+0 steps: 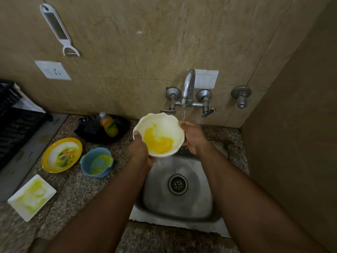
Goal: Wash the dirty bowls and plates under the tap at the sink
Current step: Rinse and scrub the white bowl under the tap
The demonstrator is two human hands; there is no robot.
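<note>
Both arms reach forward over the sink (182, 214); the left hand (139, 150) and right hand (193, 137) grip opposite rims of the yellow-smeared white bowl (158, 136), tilted just beside the tap (187, 88) stream

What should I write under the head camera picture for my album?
Two hands hold a white bowl smeared with yellow beside the running tap, over the steel sink.

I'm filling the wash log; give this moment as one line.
step: rinsing | held: yellow-smeared white scalloped bowl, left hand and right hand | chrome tap: running | stream: beside bowl, onto right hand
</note>
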